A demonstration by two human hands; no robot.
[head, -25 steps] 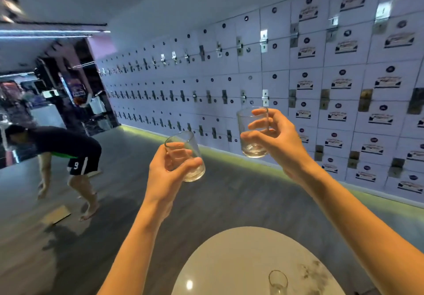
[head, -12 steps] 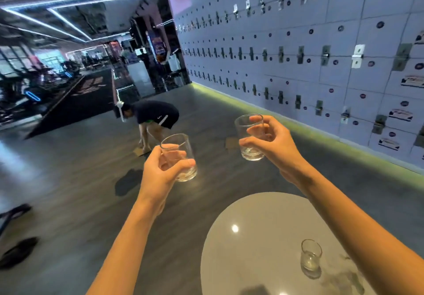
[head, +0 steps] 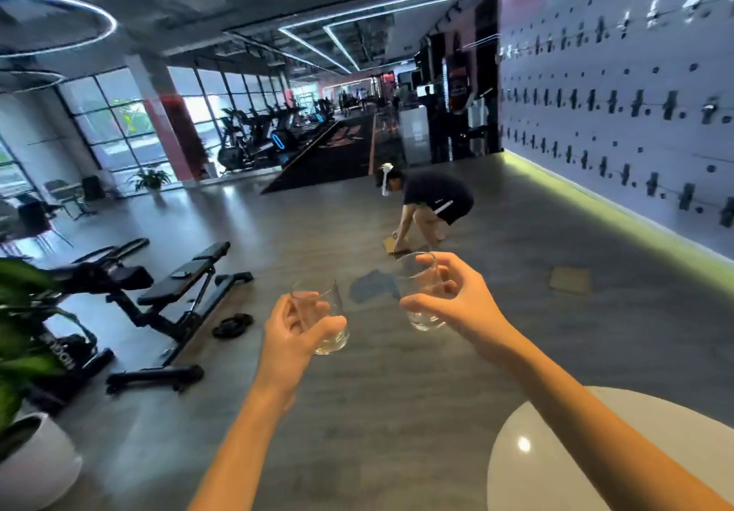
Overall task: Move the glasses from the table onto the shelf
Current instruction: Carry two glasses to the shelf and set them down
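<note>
Glasses held upright above floor, left hand point(head: 296, 335) clamped one glass point(head: 323, 320), right hand point(head: 462, 304) clamped other glass point(head: 421, 292), worktop point(head: 556, 463) at lower right.

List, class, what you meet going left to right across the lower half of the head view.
Potted plant → weight bench → left hand with its glass → right hand with its glass → white table.

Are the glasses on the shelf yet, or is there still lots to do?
Not yet. Picking up looks done for two: the left hand holds one glass and the right hand holds another glass, both up in the air over the floor, away from the white table. Carrying is happening now. No shelf is in view, so putting them down is still left.
</note>
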